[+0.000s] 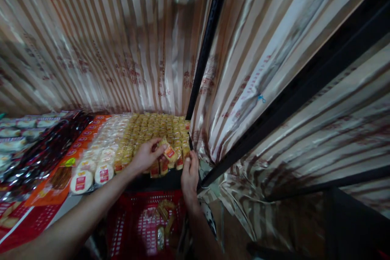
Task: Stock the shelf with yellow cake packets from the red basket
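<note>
1. Left hand (145, 155) up at the front edge of the yellow packets (152, 128), fingers pinched shut on one small yellow snack packet (169, 152), held tilted just above the front row.
2. Right hand (189, 175) close beside it at the right end of that row, next to the black post (204, 55); fingers curled at the row's last packets, but impossible to tell whether closed on anything.
3. Judging by the spread: yellow rows packed tight from the back wall to the front, so most of this section looks filled already.
4. Front row looking less settled, a few packets with red labels standing on edge near both hands, apparently being fitted into line.
5. Red basket (146, 223) below, between the forearms, with only a few packets lying in the bottom, so seemingly little stock left to go up.
6. To the left of the yellow rows, round white cakes (91, 170) in clear wrap already lined up, untouched by either hand.
7. Further left, dark glossy packs (45, 150) and orange-red boxes (65, 160) laid flat, well apart from the hands.
8. Striped shiny cloth (122, 40) hanging behind and to the right of the display.
9. Best guess on progress: late stage, with the held packet and the basket's remainder outstanding.
</note>
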A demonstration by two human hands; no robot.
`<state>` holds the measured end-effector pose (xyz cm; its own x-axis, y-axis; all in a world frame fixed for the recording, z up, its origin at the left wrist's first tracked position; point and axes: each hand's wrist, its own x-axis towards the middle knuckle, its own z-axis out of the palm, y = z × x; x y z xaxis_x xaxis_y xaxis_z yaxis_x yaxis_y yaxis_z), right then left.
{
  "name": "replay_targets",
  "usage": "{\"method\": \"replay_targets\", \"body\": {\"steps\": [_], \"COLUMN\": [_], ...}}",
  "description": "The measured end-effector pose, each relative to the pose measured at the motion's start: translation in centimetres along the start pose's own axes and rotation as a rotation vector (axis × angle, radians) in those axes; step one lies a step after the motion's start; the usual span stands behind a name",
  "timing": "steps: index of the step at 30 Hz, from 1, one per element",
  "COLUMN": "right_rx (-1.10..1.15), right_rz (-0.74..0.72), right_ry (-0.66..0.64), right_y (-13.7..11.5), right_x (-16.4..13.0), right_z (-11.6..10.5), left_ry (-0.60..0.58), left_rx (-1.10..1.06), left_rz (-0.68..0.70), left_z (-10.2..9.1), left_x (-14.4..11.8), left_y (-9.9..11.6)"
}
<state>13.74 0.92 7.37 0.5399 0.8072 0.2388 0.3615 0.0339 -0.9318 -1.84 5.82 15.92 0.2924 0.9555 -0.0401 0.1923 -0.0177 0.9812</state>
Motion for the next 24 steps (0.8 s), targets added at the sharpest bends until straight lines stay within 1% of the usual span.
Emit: {"method": "replay_targets", "body": {"steps": [3, 5, 7, 9, 11, 13, 17, 20, 24], "right_rx": [-0.01, -0.005, 0.004, 0.016, 0.032, 0.058, 0.065, 0.032, 0.026], "right_rz": [0.048, 0.095, 0.145, 0.199, 0.231, 0.226, 0.196, 0.186, 0.198], "right_ry": [-0.025, -0.046, -0.074, -0.101, -0.132, -0.174, -0.239, -0.234, -0.216], "right_y": [0.7, 1.2, 1.7, 2.2, 2.7, 3.1, 3.6, 3.7, 3.8], "right_x": [3.3, 5.2, 6.7, 7.8, 8.4, 8.7, 8.8, 8.7, 8.6], "right_z": [0.9, 1.5, 1.9, 2.3, 2.6, 2.8, 3.2, 3.2, 3.2], "left_ry": [0.008, 0.024, 0.035, 0.048, 0.059, 0.07, 0.076, 0.03, -0.085], "left_rx": [0.08, 0.148, 0.223, 0.31, 0.404, 0.48, 0.588, 0.67, 0.77], "left_rz": [0.071, 0.083, 0.102, 0.151, 0.217, 0.263, 0.302, 0.315, 0.325], "left_z": [0.9, 1.7, 2.5, 3.4, 4.1, 4.9, 6.4, 7.5, 8.3], "left_x": [3.4, 5.7, 7.9, 10.0, 11.9, 13.5, 15.8, 17.0, 18.2], "left_y": [1.8, 2.8, 3.4, 3.7, 3.6, 3.3, 2.8, 2.4, 1.7]}}
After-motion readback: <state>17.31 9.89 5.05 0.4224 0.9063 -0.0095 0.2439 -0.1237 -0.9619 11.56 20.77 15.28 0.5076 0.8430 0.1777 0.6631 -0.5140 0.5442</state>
